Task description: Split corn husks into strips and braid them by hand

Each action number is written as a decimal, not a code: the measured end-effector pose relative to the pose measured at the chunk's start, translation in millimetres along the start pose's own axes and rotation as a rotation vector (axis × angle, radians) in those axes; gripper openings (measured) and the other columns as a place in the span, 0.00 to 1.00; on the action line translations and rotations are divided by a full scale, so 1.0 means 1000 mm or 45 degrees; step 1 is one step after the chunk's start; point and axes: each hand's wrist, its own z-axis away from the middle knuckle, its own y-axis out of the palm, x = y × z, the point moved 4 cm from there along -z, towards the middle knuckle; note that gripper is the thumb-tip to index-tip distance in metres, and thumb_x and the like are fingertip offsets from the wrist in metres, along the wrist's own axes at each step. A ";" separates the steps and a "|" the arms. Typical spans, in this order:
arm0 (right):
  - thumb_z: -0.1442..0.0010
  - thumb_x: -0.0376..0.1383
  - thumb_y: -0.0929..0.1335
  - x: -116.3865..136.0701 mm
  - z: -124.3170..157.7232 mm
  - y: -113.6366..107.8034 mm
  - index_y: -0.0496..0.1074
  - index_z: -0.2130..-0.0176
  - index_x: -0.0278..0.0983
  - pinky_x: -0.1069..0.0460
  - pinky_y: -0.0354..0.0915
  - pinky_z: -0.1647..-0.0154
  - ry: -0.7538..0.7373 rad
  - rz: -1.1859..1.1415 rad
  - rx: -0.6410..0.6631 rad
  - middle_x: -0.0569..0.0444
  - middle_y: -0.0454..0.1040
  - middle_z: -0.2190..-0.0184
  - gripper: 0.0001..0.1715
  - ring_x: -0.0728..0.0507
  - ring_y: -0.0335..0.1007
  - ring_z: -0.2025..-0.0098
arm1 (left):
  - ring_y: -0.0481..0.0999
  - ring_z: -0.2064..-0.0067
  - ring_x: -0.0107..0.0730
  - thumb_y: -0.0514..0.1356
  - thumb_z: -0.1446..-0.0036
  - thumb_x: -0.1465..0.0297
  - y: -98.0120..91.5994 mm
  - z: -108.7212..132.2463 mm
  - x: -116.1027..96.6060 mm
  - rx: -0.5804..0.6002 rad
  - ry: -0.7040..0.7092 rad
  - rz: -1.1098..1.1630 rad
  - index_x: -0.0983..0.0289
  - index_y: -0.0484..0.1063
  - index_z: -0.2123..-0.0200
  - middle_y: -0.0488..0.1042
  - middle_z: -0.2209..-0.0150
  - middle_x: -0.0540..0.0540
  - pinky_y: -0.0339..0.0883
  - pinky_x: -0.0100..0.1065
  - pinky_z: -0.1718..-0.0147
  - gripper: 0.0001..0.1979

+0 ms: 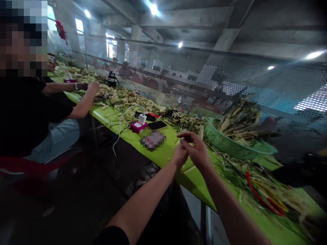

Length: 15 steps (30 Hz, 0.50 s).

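My left hand (179, 156) and my right hand (195, 147) meet above the near edge of the green table (163, 154). The right hand's fingers are curled in a pinch, thumb and forefinger pressed on something thin and pale that I cannot make out. The left hand is closed just below and touches the right; what it holds is hidden. A green basin (237, 145) full of dried plant stalks stands to the right of my hands.
A phone (156, 125), a pink power strip (138, 126) with a white charger and cable, and a blurred card lie left of my hands. Plant scraps (122, 97) cover the table's far side. Red-handled cutters (263, 199) lie at right. A seated person's arms rest on the table at left. Perforated mesh stands behind.
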 end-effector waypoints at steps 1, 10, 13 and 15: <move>0.44 0.39 0.68 -0.010 0.006 -0.013 0.72 0.60 0.40 0.47 0.66 0.59 0.042 -0.018 -0.089 0.51 0.75 0.64 0.10 0.43 0.69 0.64 | 0.74 0.62 0.32 0.57 0.39 0.67 0.000 0.000 0.001 0.033 -0.022 0.008 0.68 0.73 0.61 0.74 0.62 0.57 0.71 0.37 0.61 0.10; 0.48 0.45 0.71 -0.074 0.049 -0.071 0.72 0.62 0.38 0.50 0.65 0.69 0.337 -0.038 -0.284 0.52 0.73 0.66 0.17 0.46 0.65 0.72 | 0.66 0.71 0.25 0.61 0.47 0.68 -0.009 0.013 -0.006 0.101 0.025 0.088 0.65 0.72 0.71 0.69 0.75 0.48 0.59 0.29 0.68 0.06; 0.48 0.46 0.71 -0.068 0.050 -0.062 0.72 0.62 0.37 0.50 0.66 0.70 0.365 -0.112 -0.246 0.52 0.73 0.65 0.17 0.47 0.66 0.72 | 0.66 0.71 0.25 0.60 0.47 0.68 -0.008 0.017 -0.009 0.149 0.009 0.085 0.65 0.72 0.71 0.69 0.75 0.48 0.59 0.29 0.67 0.05; 0.49 0.46 0.71 -0.065 0.049 -0.059 0.71 0.63 0.37 0.50 0.66 0.70 0.363 -0.131 -0.251 0.52 0.73 0.67 0.17 0.46 0.67 0.72 | 0.65 0.72 0.24 0.60 0.47 0.69 -0.007 0.018 -0.010 0.164 0.000 0.076 0.65 0.72 0.70 0.68 0.75 0.48 0.59 0.28 0.68 0.05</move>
